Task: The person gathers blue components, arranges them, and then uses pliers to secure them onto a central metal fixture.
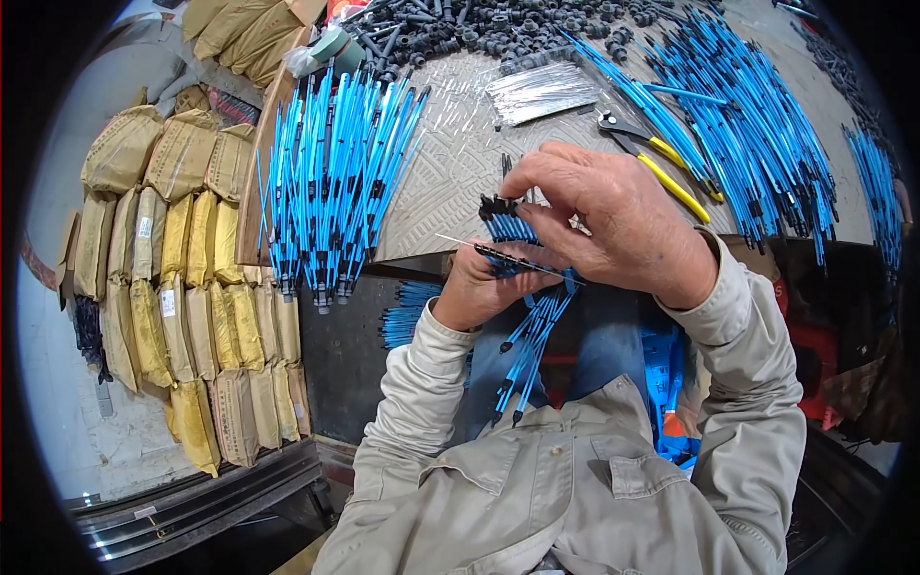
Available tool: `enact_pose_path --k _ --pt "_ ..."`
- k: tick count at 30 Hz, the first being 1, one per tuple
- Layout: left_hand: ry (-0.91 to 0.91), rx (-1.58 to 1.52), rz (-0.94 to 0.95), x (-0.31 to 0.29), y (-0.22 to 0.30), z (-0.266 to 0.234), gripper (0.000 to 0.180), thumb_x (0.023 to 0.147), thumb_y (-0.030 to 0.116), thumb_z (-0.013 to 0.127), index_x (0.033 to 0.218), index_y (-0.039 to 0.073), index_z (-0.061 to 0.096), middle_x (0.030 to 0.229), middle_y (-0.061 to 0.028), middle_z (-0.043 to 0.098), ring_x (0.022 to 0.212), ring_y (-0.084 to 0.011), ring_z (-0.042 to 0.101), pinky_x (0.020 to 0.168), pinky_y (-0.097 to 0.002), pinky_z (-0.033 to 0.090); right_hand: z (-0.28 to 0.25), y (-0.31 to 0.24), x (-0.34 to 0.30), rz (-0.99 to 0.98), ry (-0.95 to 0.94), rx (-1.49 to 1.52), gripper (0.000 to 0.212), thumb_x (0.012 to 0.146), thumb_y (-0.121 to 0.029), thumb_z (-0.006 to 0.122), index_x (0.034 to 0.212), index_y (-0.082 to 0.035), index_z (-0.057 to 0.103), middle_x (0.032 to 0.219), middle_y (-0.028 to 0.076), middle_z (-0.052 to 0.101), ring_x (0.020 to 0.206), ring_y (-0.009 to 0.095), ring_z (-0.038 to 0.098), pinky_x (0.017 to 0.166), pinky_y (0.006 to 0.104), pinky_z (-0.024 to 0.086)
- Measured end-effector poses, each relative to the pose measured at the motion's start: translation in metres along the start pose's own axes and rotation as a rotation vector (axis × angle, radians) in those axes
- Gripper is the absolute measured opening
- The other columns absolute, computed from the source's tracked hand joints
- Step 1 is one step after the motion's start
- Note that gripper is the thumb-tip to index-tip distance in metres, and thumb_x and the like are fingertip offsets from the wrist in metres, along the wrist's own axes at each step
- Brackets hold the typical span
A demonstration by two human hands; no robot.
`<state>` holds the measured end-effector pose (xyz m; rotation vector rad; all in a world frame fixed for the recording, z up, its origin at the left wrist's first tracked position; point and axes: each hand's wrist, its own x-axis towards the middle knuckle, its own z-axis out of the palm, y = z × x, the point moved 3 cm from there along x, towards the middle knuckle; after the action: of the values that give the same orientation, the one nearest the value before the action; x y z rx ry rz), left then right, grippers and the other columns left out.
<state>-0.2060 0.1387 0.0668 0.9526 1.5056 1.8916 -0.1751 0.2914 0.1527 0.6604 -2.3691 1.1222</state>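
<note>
Above my lap, at the table's near edge, my left hand (462, 299) is closed around a bundle of thin blue rods with black fittings (511, 228). A straight thin metal wire (452, 239) lies along a row of the black fittings and sticks out to the left. My right hand (628, 220) reaches over the bundle from the right, thumb and fingers bent together at the fittings. What its fingertips pinch is too small to make out. Loose ends of blue rods (532, 355) hang below my hands toward my lap.
Bundles of blue rods lie at the left (331, 182) and right of the table (752, 144). Yellow-handled pliers (676, 187) and a pile of thin metal wires (541, 93) lie between them. Black fittings (537, 36) heap at the back. Stacked brown and yellow packages (196, 316) stand left.
</note>
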Motion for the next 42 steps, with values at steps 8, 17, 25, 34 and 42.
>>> enact_pose_path --k 8,17,25,34,42 --pt "-0.026 -0.020 -0.022 -0.001 0.006 0.001 0.015 0.081 0.005 0.068 0.096 0.001 0.069 0.095 -0.0069 0.068 0.091 -0.0136 0.062 0.080 -0.0279 0.051 0.002 0.000 0.001 0.032 -0.020 0.069 0.020 0.076 -0.005 0.066 0.096 -0.005 0.063 0.068 0.005 0.048 0.056 0.016 0.048 0.051 0.0275 0.038" --pt "-0.033 -0.158 -0.007 -0.005 0.006 -0.002 0.017 0.081 0.006 0.068 0.097 0.000 0.068 0.098 -0.0072 0.067 0.092 -0.0137 0.062 0.083 -0.0281 0.050 0.005 -0.007 0.004 0.032 -0.095 0.027 0.018 0.076 -0.002 0.062 0.095 -0.003 0.062 0.070 0.006 0.050 0.056 0.016 0.049 0.051 0.0278 0.038" --pt "-0.011 -0.062 0.099 -0.004 0.001 -0.002 0.016 0.080 0.003 0.068 0.096 0.000 0.068 0.098 -0.0068 0.067 0.094 -0.0128 0.061 0.084 -0.0293 0.049 0.013 -0.011 0.001 0.091 -0.035 0.069 0.019 0.078 0.002 0.056 0.096 -0.001 0.057 0.079 0.010 0.054 0.056 0.019 0.051 0.051 0.0287 0.039" --pt "-0.012 0.022 0.105 -0.009 0.002 -0.007 0.018 0.078 0.003 0.070 0.097 0.001 0.068 0.092 -0.0062 0.068 0.090 -0.0123 0.062 0.080 -0.0277 0.050 0.011 -0.020 0.003 0.058 -0.072 0.022 0.021 0.077 0.004 0.056 0.097 -0.001 0.059 0.072 0.009 0.047 0.056 0.018 0.047 0.050 0.0295 0.037" --pt "0.037 -0.229 -0.049 -0.008 0.005 -0.003 0.018 0.077 0.003 0.071 0.096 0.003 0.070 0.091 -0.0057 0.069 0.089 -0.0112 0.062 0.078 -0.0261 0.050 0.010 -0.015 0.004 -0.018 -0.082 0.086 0.021 0.077 0.004 0.058 0.097 -0.002 0.061 0.069 0.007 0.044 0.056 0.017 0.044 0.050 0.0280 0.034"
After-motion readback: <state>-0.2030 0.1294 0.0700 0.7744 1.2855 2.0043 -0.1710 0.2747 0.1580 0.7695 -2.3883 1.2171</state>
